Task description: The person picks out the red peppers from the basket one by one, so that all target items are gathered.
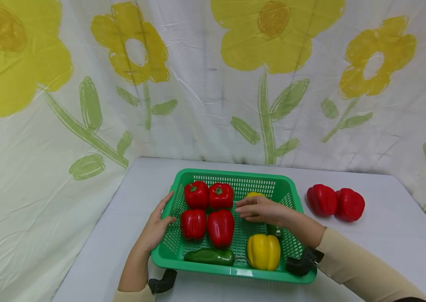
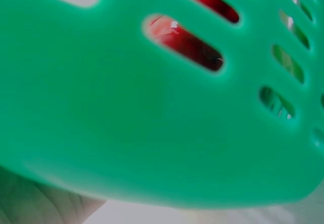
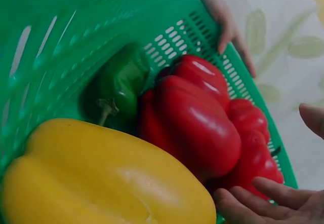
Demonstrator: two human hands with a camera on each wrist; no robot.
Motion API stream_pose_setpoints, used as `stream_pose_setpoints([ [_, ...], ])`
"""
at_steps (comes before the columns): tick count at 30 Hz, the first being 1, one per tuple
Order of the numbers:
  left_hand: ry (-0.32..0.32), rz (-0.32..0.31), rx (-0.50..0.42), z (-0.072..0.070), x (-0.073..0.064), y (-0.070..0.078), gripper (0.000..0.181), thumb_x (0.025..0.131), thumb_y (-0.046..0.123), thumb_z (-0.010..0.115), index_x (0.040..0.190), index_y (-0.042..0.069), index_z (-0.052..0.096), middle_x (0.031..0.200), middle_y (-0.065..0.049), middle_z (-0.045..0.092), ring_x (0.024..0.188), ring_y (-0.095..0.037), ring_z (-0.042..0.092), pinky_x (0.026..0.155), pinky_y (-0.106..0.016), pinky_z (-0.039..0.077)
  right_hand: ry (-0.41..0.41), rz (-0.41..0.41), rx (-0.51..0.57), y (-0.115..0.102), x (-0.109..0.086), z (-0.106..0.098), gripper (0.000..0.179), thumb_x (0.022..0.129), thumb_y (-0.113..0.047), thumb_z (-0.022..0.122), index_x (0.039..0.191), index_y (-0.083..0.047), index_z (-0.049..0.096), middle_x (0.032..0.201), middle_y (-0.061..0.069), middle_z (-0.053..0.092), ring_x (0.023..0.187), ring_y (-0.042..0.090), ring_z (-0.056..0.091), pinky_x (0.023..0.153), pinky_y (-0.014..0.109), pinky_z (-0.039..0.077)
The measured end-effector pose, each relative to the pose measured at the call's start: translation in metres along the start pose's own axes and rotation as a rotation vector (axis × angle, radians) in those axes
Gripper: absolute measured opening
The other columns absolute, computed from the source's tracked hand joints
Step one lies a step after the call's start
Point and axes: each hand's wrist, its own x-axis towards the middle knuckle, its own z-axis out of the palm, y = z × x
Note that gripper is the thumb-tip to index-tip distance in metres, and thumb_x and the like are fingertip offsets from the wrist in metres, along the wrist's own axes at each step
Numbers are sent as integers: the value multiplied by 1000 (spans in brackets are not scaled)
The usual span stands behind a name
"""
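Note:
A green plastic basket (image 1: 235,272) holds several bell peppers. My left hand (image 1: 156,226) grips its left rim, thumb over the edge; the other fingers are partly hidden outside. Above the basket's right half hovers my right hand (image 1: 260,209), fingers extended, nothing between them. It partly covers a yellow pepper (image 1: 255,194). Two rows of red peppers (image 1: 221,228) fill the left side. In front of them lies a long green pepper (image 1: 209,256). Another yellow pepper (image 3: 106,178) sits at the front right, and a dark green one (image 1: 273,230) shows beneath my right wrist.
Two red peppers (image 1: 335,202) lie side by side on the white table (image 1: 382,235), right of the basket. Behind the table hangs a pale cloth (image 1: 197,138) painted with yellow flowers. The basket's raised walls surround the peppers.

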Motion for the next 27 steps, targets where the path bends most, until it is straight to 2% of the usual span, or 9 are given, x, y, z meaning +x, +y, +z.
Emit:
stream_pose_setpoints([
  [5,-2,-4,-5,0,1,-1,69,89,-4,39,149,23,19,156,-10,13,137,-37,28,92,-49,47,10,45,-28,2,6,5,62,87,-29,62,133,8,42,133,20,50,117,33,53,101,45,42],
  [11,9,-16,3,-1,2,-3,70,88,-5,39,149,24,21,156,-8,15,136,-36,30,91,-48,48,0,84,-44,3,11,11,61,86,-28,63,132,8,44,133,20,50,111,29,56,101,46,43],
  [20,2,3,8,0,1,-1,69,88,-4,39,149,23,20,156,-9,14,137,-36,28,92,-48,48,14,137,-67,2,15,17,61,86,-26,63,133,8,42,127,16,56,110,28,57,98,44,45],
  [27,2,-2,4,0,0,0,69,88,-5,39,149,23,20,156,-9,13,137,-37,28,92,-48,48,26,149,-80,6,20,21,66,84,-26,66,134,9,41,136,20,47,109,25,57,98,43,45],
])
